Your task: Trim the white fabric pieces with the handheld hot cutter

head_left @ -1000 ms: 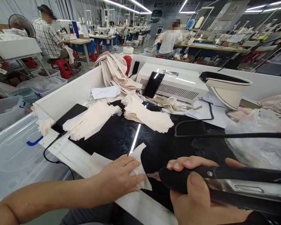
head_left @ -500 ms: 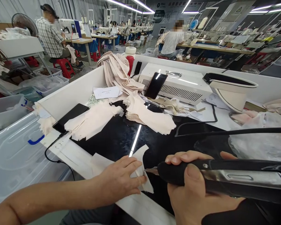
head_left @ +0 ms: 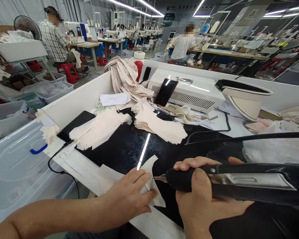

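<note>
My left hand lies flat, fingers stretched, pressing a small cream fabric piece onto the glossy black work surface. My right hand is wrapped round the black handle of a corded hand tool. Its thin metal tip touches the edge of the fabric piece just beside my left fingertips. The tool's black cable runs off to the right.
Two stacks of cut cream fabric pieces lie further back, with a black phone at the left edge and another phone leaning on a white machine. A clear plastic bin stands left. Other people sit at distant tables.
The tool and my right hand have shifted slightly left and up along the fabric edge. My left hand has stayed pressed on the piece, sliding a little nearer.
</note>
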Demonstrator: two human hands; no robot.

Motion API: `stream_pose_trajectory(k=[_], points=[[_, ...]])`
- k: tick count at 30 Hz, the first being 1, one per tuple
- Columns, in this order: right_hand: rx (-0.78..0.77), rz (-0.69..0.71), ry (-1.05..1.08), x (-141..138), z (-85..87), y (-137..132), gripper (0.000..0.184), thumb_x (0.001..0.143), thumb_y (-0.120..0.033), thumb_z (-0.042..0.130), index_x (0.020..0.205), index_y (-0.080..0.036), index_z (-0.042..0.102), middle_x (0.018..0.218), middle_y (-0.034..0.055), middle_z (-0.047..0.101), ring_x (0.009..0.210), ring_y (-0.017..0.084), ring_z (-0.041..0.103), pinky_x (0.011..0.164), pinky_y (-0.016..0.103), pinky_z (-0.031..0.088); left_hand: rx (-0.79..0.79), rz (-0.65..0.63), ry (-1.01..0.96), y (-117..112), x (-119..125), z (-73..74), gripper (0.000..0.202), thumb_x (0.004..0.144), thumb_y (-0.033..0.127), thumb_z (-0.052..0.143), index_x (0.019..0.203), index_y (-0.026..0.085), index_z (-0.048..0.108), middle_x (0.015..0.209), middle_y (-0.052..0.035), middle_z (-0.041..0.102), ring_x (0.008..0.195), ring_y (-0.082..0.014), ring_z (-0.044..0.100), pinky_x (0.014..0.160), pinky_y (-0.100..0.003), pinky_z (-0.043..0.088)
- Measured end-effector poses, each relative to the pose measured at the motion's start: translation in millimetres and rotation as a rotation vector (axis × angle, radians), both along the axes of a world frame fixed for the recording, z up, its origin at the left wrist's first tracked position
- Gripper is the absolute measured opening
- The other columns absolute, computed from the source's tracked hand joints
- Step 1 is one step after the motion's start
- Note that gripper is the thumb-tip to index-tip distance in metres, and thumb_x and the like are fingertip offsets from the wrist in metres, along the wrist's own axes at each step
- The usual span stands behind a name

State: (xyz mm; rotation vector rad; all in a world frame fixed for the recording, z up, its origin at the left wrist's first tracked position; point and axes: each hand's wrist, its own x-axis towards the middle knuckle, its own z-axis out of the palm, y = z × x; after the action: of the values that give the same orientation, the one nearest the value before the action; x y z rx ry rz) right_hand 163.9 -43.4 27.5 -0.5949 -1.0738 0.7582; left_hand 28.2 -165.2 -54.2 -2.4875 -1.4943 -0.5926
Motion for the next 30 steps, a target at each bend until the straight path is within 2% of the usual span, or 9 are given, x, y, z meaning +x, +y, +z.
stream_pose_trajectory(k=[3,5,7,9,10,13,16,21,30], points=[[-0.036,0.016,-0.017,5,-0.6,-5,0.053,0.088,-0.027,0.103,0.129,-0.030,0.070,0.082,-0.0095,0.074,0.058,0.018,0.071,0.058,0.036,0.067,-0.032,0.050,0.019,-15,13,-6.0,0.079,0.104,0.074,0.098,0.156,0.019,0.072,0.164,-0.0215,0.078,0.150,-0.0357,0.077,0.129,-0.049,0.061],[-0.039,0.024,-0.026,8,0.9,-9,0.053,0.088,-0.031,0.105,0.128,-0.030,0.070,0.082,-0.0087,0.075,0.058,0.019,0.071,0.058,0.037,0.068,-0.011,0.049,0.011,-23,18,-4.5,0.085,0.105,0.081,0.091,0.159,0.018,0.071,0.164,-0.0225,0.079,0.148,-0.0370,0.079,0.125,-0.048,0.064],[-0.026,0.020,-0.027,11,3.2,-13,0.053,0.086,-0.034,0.106,0.126,-0.031,0.071,0.081,-0.0084,0.076,0.057,0.020,0.070,0.056,0.038,0.068,0.020,0.009,0.027,-24,18,3.5,0.071,0.116,0.071,0.083,0.156,0.013,0.073,0.156,-0.0219,0.083,0.144,-0.0351,0.080,0.125,-0.045,0.063],[-0.008,0.020,-0.024,13,5.5,-15,0.053,0.085,-0.034,0.106,0.125,-0.031,0.072,0.079,-0.0090,0.075,0.056,0.020,0.069,0.054,0.038,0.066,0.009,-0.070,0.061,-15,9,15.1,0.041,0.125,0.040,0.074,0.150,0.007,0.076,0.144,-0.0185,0.087,0.140,-0.0306,0.082,0.132,-0.041,0.059],[0.001,0.021,-0.021,13,6.2,-16,0.053,0.085,-0.033,0.106,0.125,-0.031,0.072,0.078,-0.0091,0.075,0.055,0.020,0.069,0.053,0.037,0.065,-0.013,-0.109,0.063,-8,3,20.4,0.028,0.123,0.021,0.071,0.146,0.007,0.078,0.140,-0.0158,0.089,0.137,-0.0286,0.082,0.135,-0.042,0.057],[0.013,0.022,-0.020,16,5.8,-17,0.051,0.087,-0.032,0.106,0.126,-0.031,0.073,0.078,-0.0085,0.076,0.056,0.020,0.069,0.054,0.036,0.064,-0.143,-0.174,-0.017,22,-23,27.3,0.031,0.114,0.003,0.066,0.141,0.009,0.079,0.143,-0.0179,0.087,0.143,-0.0267,0.080,0.135,-0.040,0.061],[0.004,0.025,-0.029,19,1.5,-18,0.052,0.088,-0.031,0.106,0.128,-0.030,0.073,0.081,-0.0075,0.076,0.057,0.019,0.070,0.055,0.036,0.065,-0.198,-0.313,-0.012,49,-46,22.2,0.045,0.111,-0.002,0.063,0.154,0.007,0.075,0.154,-0.0195,0.084,0.155,-0.0271,0.075,0.137,-0.041,0.061],[-0.007,0.055,-0.028,23,-5.1,-20,0.052,0.091,-0.030,0.105,0.131,-0.031,0.072,0.083,-0.0064,0.077,0.060,0.019,0.072,0.056,0.035,0.066,-0.223,-0.477,0.027,70,-69,16.0,0.045,0.110,-0.005,0.064,0.152,0.007,0.077,0.152,-0.0187,0.086,0.153,-0.0257,0.078,0.136,-0.038,0.061],[0.011,0.066,-0.009,19,-7.1,-24,0.052,0.094,-0.027,0.104,0.134,-0.031,0.071,0.084,-0.0055,0.079,0.061,0.018,0.074,0.056,0.034,0.069,-0.131,-0.466,0.165,69,-79,17.2,0.046,0.116,0.000,0.062,0.160,0.008,0.075,0.155,-0.0182,0.085,0.155,-0.0247,0.077,0.143,-0.043,0.055]])
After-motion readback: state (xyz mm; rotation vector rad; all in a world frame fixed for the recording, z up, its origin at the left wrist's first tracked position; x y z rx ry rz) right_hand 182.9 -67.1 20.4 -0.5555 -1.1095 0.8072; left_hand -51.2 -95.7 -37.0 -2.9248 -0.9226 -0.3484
